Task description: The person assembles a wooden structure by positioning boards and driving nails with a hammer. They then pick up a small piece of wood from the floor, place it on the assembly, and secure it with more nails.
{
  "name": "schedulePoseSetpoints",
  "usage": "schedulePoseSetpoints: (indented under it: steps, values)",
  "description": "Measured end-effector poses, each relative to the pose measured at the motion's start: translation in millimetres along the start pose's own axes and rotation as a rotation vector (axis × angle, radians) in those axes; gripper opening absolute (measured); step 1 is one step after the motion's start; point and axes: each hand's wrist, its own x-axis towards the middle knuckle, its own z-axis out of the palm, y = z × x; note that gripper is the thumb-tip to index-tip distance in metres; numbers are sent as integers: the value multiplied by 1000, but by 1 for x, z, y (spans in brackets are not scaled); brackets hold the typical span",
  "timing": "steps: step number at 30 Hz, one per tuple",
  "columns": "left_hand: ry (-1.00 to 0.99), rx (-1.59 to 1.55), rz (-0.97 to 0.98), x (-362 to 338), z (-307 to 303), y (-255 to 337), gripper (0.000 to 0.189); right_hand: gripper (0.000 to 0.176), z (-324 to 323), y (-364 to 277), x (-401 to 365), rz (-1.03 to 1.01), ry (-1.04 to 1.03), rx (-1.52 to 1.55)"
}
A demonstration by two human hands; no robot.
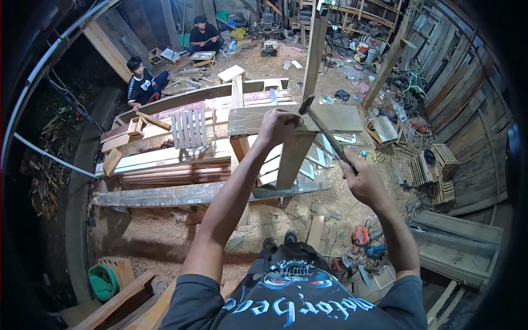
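Gripping a slim hammer (320, 127), the right hand (360, 179) hangs by the left hand (278, 127), seemingly fisted on rough plank (341, 116).

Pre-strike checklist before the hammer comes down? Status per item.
1. Right hand firm on the hammer handle: ok.
2. Hammer raised clear above the wooden top: ok.
3. Left hand out of the strike path: not ok; the fist rests on the top, close beside the hammer's head.
4. Anything pinched in the left hand: cannot tell, hidden by the fist.
5. Seated people clear of the swing: ok, far across the planks.
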Motion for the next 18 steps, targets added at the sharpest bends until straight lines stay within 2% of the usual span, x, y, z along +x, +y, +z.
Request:
schedulePoseSetpoints:
  steps: [2, 5, 8, 10, 11, 12, 14, 16, 18]
  values:
    - [-4, 29, -15, -1, 0, 1, 15, 41, -6, -10, 1, -32, -27, -59]
    - [59, -17, 50, -1, 3, -2, 15, 42, -14, -36, 2, 78, 25, -60]
    - [57, -9, 66, -2, 3, -5, 17, 41, -13, -31, 0, -41, 110, -83]
    - [22, -51, 6, -2, 0, 2, 18, 40, -22, -33, 2, 56, -60, -141]
    - [24, -54, 8, -1, 0, 2, 18, 40, -23, -28, 2, -27, 16, -160]
    - [23, -42, -12, -1, 1, 1, 18, 40, -21, -28, 1, -26, 13, -163]
    - [22, -29, -29, -2, 3, -1, 17, 42, -17, -28, -1, -18, 160, -80]
    - [95, -101, -34, -2, 7, -2, 12, 44, -17, -20, -5, -66, 150, -162]
    - [78, -69, -5, 0, 5, -2, 13, 49, -14, -12, -7, -27, 55, 7]
